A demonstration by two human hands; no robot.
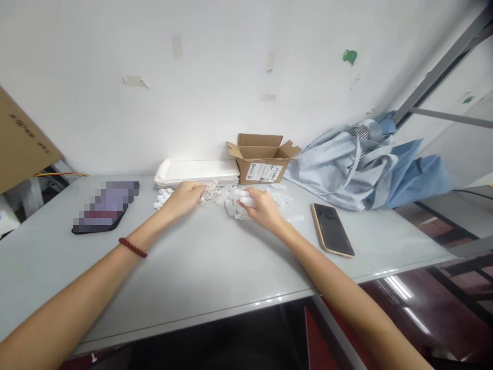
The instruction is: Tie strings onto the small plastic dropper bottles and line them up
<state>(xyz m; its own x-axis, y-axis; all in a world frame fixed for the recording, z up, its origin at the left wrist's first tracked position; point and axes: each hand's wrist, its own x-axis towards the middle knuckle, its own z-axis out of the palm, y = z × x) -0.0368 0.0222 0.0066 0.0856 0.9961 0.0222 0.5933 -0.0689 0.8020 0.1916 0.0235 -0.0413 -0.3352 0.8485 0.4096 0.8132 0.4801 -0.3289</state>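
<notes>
Both my arms reach out over a pale grey table. My left hand, with a dark red bead bracelet on its wrist, rests with curled fingers on a heap of small white plastic parts. My right hand is closed round one small white plastic part at the right side of the same heap. More white parts lie scattered to the left of my left hand.
A stack of white trays and an open cardboard box stand against the wall. A phone lies face up at the right, blue cloth behind it. A dark pouch lies left.
</notes>
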